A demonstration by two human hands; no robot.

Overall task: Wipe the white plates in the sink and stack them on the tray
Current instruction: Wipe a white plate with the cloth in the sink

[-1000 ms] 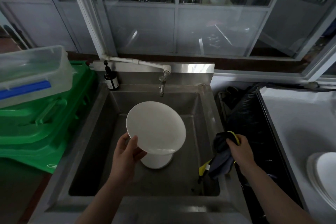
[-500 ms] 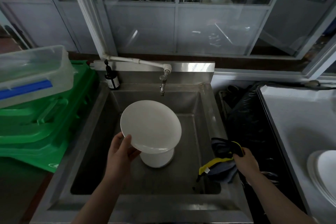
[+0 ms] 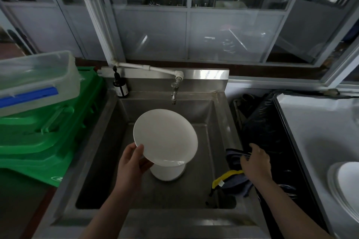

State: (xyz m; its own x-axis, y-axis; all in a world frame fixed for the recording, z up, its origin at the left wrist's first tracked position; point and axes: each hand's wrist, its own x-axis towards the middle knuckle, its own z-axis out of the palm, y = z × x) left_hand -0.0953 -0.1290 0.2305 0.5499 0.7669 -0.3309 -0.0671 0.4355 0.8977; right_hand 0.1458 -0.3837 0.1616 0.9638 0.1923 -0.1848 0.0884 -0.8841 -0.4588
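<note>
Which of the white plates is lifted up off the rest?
The tilted plate that the left hand grips by its rim, above the sink. The others lie flat: a stack on the sink floor beneath it and more plates at far right.

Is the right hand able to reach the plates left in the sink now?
Probably not freely: the right hand rests on the dark cloth at the sink's right rim, and the plate held by the left hand hangs over the stacked plates.

Bottle left of tap
</note>
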